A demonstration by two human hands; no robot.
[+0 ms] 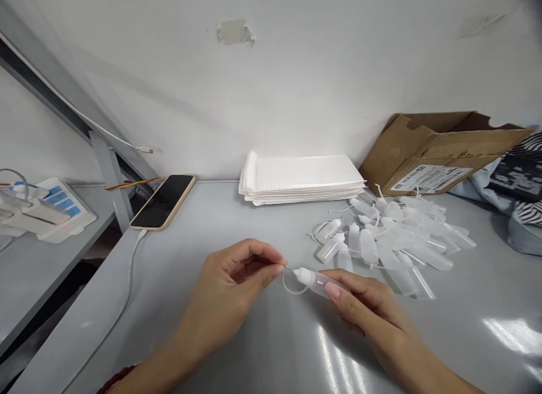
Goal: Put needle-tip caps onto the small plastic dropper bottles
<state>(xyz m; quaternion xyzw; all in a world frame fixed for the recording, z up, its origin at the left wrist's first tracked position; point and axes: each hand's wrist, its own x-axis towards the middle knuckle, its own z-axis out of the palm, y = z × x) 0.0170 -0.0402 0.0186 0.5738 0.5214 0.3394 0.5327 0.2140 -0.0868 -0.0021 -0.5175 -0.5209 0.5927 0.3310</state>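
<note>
"Two hands over the smooth grey desk, both mine."

"What has your left grip got?"

"Thumb and forefinger are pinched together on a thin dark metal needle, which reaches across to the nozzle of the bottle. Whether its point has gone into the opening, I cannot tell."

"And your right grip?"

"That one is clamped round the body of a small translucent plastic bottle with a white pointed top, my thumb lying along its near side. I have it out in front of me, between my two hands, nozzle turned toward my left fingertips."

"I see a loop under the needle."

"A thin white plastic strap. It curves from the bottle's neck to my left fingertips, where its end is hidden."

"What lies beyond your right grip?"

"A loose heap of translucent plastic bottles, some with white tops and straps. Behind it an open brown cardboard box with a printed white label leans near the wall, and just left of that sits a stack of flat white padded envelopes."

"And to your left?"

"A black-screened phone in a beige case, lying face up, with a slim white cable plugged into its near end."
</note>
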